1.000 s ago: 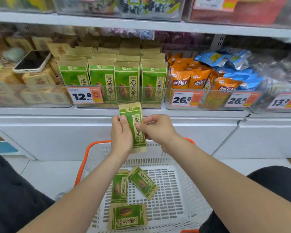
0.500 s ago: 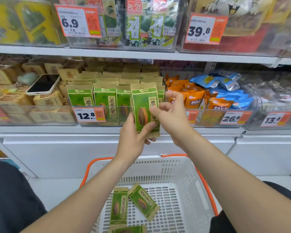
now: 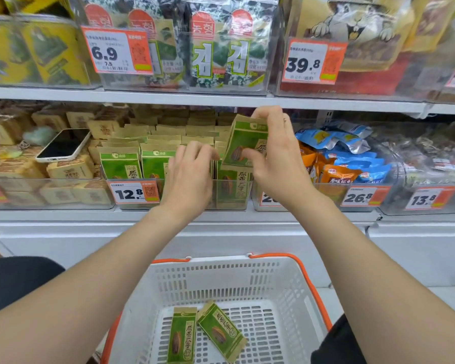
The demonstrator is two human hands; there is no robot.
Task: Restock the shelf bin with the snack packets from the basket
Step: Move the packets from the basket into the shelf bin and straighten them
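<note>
Held packet: green face, brown top band, seed picture, vertical print beginning 原; raised above the right-hand row of the bin.
Orientation: long axis near upright, top band up and tipped to the right, printed face toward the camera.
Right hand: pinches the held packet, thumb on its lower front, fingers over its top edge; the packet lies left of the palm.
Left hand: fingers bent onto packet tops in the bin; whether they pinch 1 cannot be told.
Bin: clear, rows of matching packets; price tag reads 12.8.
Basket: white, orange handles; 2 loose packets lie flat, printed 原香瓜子.
</note>
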